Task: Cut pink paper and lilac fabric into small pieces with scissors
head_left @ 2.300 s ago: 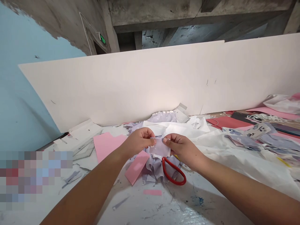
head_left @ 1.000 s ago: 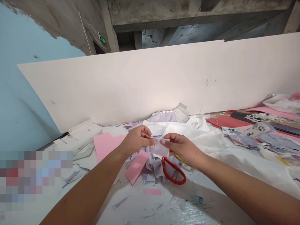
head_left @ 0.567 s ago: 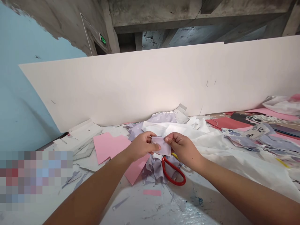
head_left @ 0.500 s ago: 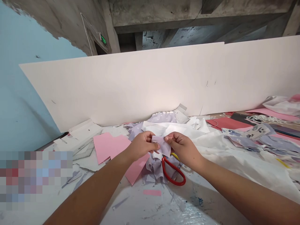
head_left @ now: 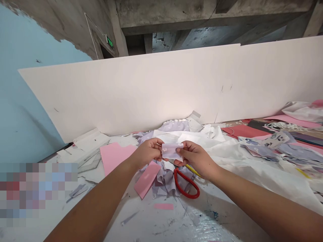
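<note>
A small pale lilac piece of fabric [head_left: 171, 152] with white marks is stretched between my hands. My left hand [head_left: 148, 152] pinches its left edge, and my right hand [head_left: 195, 155] grips the right side with the thumb on top. Below lie scissors with a red handle [head_left: 186, 188], partly covered by crumpled lilac fabric [head_left: 165, 181] and my fingers. A yellow stick-like thing [head_left: 193, 170] sits under my right hand. A pink paper strip [head_left: 147, 179] lies just below my left hand, with a larger pink sheet [head_left: 114, 156] behind my left forearm.
A white panel [head_left: 141, 94] stands across the back of the table [head_left: 141, 222]. White cloth [head_left: 252, 168] spreads to the right, with patterned scraps [head_left: 272, 144] and a red sheet [head_left: 237, 131] beyond. Grey-white card pieces [head_left: 88, 144] pile up at left. A small pink strip [head_left: 164, 206] lies in front.
The lilac piece has turned from hanging slanted to lying level and wider between my hands, its marked face showing. My left hand has shifted slightly left.
</note>
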A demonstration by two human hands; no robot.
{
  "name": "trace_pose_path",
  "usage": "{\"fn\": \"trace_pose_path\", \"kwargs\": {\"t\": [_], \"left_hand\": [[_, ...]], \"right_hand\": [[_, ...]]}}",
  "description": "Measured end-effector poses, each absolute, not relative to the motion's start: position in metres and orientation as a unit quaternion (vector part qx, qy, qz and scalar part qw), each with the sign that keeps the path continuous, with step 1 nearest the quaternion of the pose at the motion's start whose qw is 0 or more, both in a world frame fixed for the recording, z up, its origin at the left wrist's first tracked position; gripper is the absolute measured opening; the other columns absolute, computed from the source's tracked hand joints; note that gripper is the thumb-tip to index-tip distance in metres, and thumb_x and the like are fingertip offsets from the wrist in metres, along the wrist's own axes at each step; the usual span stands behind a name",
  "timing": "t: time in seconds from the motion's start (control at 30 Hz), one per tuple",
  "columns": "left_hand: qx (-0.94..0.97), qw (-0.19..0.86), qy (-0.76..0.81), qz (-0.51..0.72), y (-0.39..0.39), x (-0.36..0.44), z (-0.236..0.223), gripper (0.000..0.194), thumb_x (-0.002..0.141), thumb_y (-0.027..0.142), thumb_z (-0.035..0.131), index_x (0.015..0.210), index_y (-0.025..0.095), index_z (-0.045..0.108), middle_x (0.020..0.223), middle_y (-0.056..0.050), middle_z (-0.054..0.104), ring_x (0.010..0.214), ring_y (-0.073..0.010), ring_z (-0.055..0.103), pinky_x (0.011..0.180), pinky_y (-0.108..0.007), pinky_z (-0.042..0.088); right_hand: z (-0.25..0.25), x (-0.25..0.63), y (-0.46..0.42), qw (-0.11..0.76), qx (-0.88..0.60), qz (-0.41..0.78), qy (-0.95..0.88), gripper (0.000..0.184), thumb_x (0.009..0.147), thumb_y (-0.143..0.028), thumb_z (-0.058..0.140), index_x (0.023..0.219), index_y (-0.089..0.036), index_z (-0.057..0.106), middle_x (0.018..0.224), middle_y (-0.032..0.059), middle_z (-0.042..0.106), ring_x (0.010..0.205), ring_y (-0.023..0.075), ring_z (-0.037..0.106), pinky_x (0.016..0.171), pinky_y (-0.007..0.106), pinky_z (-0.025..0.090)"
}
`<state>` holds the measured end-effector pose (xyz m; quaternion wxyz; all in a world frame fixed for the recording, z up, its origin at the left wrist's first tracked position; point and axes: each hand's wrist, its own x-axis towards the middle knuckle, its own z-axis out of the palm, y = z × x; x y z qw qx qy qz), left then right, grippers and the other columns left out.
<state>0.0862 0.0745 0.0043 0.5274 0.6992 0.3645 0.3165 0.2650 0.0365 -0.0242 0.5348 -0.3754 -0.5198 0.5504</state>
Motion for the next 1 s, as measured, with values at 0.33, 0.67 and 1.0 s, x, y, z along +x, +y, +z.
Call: {"fn": "trace_pose_path", "kwargs": {"t": [0.33, 0.67, 1.0], "left_hand": [[0.726, 0.507, 0.356, 0.299, 0.069, 0.089, 0.006, 0.018, 0.069, 0.026, 0.053, 0.085, 0.016, 0.052, 0.073, -0.002, 0.056, 0.067, -0.0182, 0.062, 0.059, -0.027, 0.041], [0.736, 0.517, 0.356, 0.255, 0.065, 0.092, 0.007, 0.031, 0.069, 0.024, 0.054, 0.100, 0.020, 0.048, 0.081, -0.003, 0.060, 0.072, -0.0191, 0.063, 0.063, -0.028, 0.043], [0.732, 0.493, 0.334, 0.330, 0.073, 0.094, -0.003, 0.013, 0.069, 0.026, 0.056, 0.074, 0.018, 0.046, 0.069, 0.003, 0.055, 0.063, -0.0139, 0.062, 0.059, -0.025, 0.041]], "right_hand": [[-0.025, 0.264, 0.035, 0.517, -0.384, 0.537, -0.544, 0.017, 0.071, -0.032, 0.059, 0.070, -0.020, 0.047, 0.062, -0.0040, 0.056, 0.055, 0.0130, 0.062, 0.052, 0.023, 0.045], [-0.027, 0.263, 0.035, 0.508, -0.382, 0.557, -0.534, 0.016, 0.071, -0.030, 0.059, 0.071, -0.020, 0.046, 0.061, -0.0051, 0.056, 0.054, 0.0121, 0.062, 0.053, 0.023, 0.047], [-0.022, 0.266, 0.035, 0.528, -0.343, 0.573, -0.525, 0.008, 0.070, -0.018, 0.055, 0.078, -0.019, 0.054, 0.056, -0.0026, 0.060, 0.053, 0.0106, 0.058, 0.052, 0.022, 0.046]]}}
